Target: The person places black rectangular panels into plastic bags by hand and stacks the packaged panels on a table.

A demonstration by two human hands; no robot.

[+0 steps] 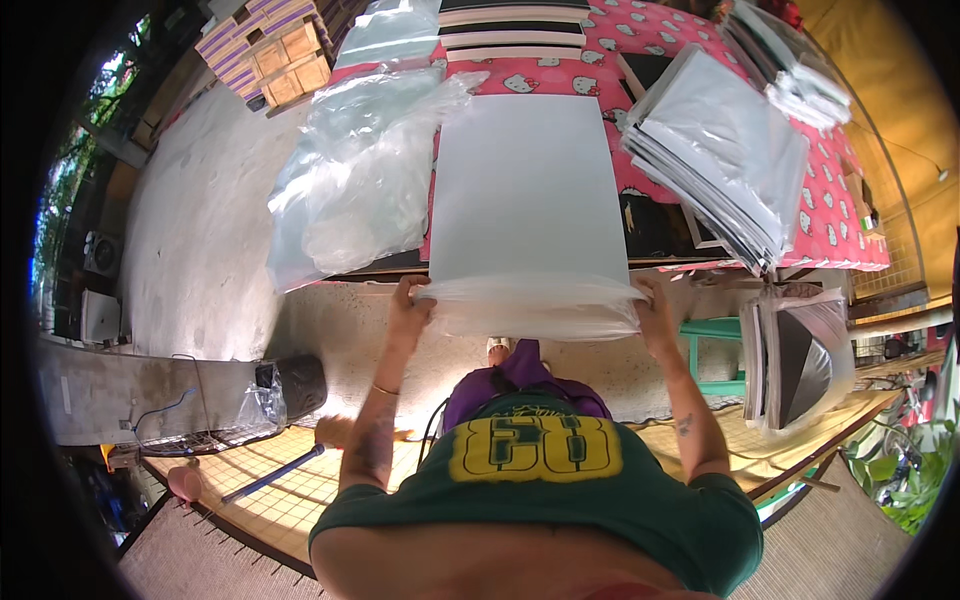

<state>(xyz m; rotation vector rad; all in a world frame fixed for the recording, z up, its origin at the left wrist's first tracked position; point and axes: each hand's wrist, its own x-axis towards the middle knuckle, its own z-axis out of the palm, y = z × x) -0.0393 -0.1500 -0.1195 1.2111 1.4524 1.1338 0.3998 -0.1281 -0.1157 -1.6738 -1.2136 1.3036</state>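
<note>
A flat white rectangular board (522,190) lies on the table, its near end at the table's front edge. A clear plastic bag (535,310) is bunched around that near end and hangs slightly past the edge. My left hand (407,308) pinches the bag's left side. At the opposite side, my right hand (655,315) grips it with bent fingers. How far the bag reaches over the board is hard to make out.
Loose clear plastic bags (365,170) lie left of the board. Bagged panels (715,150) are stacked to the right on the pink patterned tablecloth (650,30). More panels (510,30) are piled at the back. A green stool (715,355) with wrapped panels (800,360) stands at lower right.
</note>
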